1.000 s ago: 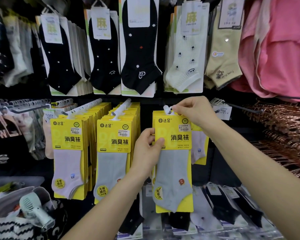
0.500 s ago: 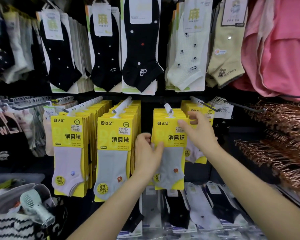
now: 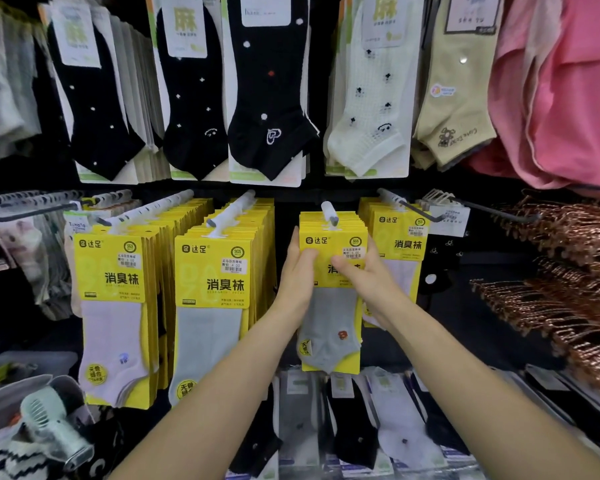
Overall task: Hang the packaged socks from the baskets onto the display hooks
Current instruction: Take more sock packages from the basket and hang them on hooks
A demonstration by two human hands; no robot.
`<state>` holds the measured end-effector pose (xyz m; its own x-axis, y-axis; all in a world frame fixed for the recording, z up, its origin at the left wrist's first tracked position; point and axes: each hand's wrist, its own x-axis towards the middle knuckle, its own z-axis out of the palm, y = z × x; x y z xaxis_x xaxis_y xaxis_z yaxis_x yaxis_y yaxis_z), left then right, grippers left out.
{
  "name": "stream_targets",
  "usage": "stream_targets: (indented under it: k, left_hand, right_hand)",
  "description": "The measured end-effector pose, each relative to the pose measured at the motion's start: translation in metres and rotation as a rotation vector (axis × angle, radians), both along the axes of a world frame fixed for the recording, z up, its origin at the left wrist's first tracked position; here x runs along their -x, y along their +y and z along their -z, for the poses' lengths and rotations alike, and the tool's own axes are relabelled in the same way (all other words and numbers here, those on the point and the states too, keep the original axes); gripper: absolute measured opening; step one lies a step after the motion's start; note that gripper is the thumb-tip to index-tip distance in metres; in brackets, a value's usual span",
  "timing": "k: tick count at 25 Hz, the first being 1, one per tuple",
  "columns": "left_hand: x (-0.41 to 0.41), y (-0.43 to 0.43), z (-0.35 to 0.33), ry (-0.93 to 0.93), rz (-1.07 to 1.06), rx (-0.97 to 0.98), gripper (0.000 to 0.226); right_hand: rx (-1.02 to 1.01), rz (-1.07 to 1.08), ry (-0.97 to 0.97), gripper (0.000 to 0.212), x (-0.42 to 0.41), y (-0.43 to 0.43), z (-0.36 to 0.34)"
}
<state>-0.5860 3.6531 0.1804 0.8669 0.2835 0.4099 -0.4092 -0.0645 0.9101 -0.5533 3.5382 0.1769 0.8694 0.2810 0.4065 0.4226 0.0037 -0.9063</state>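
1. The left grip [image 3: 297, 271] pinches the left edge of a yellow sock pack [image 3: 329, 327], thumb across the front of the card and fingers behind it. The right grip [image 3: 366, 285] clasps the right edge the same way, with its thumb over the printed title.
2. The sock pack hangs between them at the front of its stack. The hole in its card sits over the white-tipped hook [image 3: 329, 213], and the grey sock points down.
3. Judged from this, the hanging step is nearly done. The pack appears threaded, and both grips seem to be squaring it against the packs behind.
4. The next move calls for sliding the pack back along the hook until it lies flush, then letting go with both thumbs without tugging the card forward. No basket can be made out here.
5. Just beside it hang fuller rows of yellow packs [image 3: 212, 282].
6. Farther up hang black socks [image 3: 271, 98].
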Motion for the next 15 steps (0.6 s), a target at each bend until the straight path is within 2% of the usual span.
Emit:
stream_targets:
  k: [8, 13, 15]
  left_hand:
    - [-0.01, 0.002, 0.006, 0.01, -0.016, -0.016, 0.042]
    - [0.038, -0.007, 0.072, 0.169, 0.023, -0.019, 0.052]
    - [0.068, -0.011, 0.115, 0.289, 0.045, -0.006, 0.059]
  right_hand:
    - [0.028, 0.0, 0.042, 0.062, -0.01, 0.002, 0.006]
    - [0.115, -0.079, 0.072, 0.059, 0.034, -0.026, 0.066]
    - [0.147, -0.064, 0.205, 0.065, 0.06, -0.042, 0.112]
